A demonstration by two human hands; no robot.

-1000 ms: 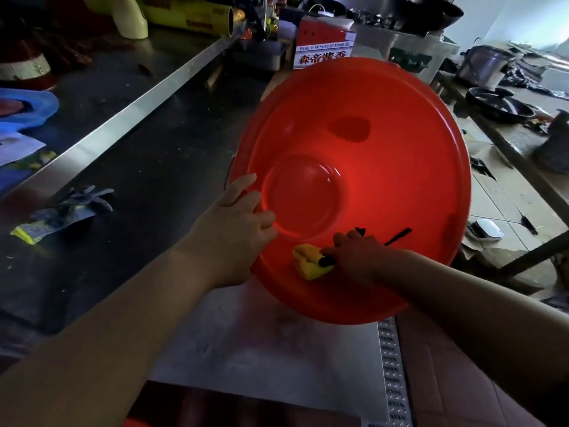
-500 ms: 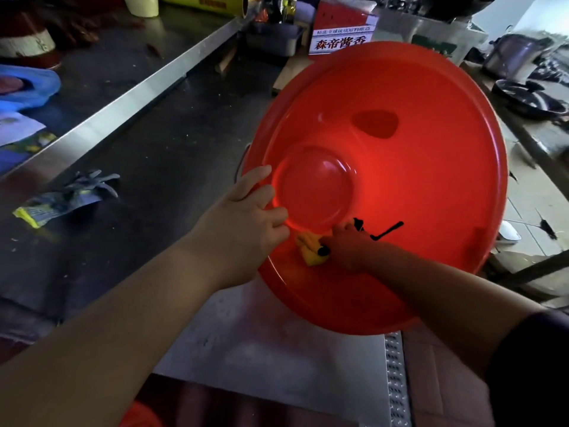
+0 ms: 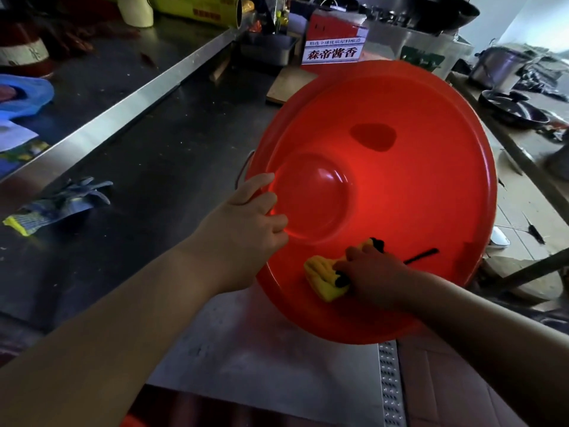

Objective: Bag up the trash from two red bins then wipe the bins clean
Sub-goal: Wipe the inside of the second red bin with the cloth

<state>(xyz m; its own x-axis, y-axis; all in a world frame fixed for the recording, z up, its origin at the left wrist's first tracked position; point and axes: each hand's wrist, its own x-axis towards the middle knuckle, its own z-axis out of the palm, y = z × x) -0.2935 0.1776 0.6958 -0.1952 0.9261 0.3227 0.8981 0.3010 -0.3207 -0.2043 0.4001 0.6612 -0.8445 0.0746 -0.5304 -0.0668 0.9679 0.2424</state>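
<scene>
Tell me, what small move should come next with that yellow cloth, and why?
Probably sweep the yellow cloth rightward along the lower edge of the red bin. The right hand holds it there, the left hand grips the bin's left rim, and most of the red surface lies beyond the cloth.

Dim kitchen, steel counter (image 3: 129,100) (cluttered), tiled floor (image 3: 517,223), daylight at right

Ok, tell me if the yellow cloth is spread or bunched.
Bunched: the yellow cloth is a ridged lump under the right hand, against the red bin.
</scene>
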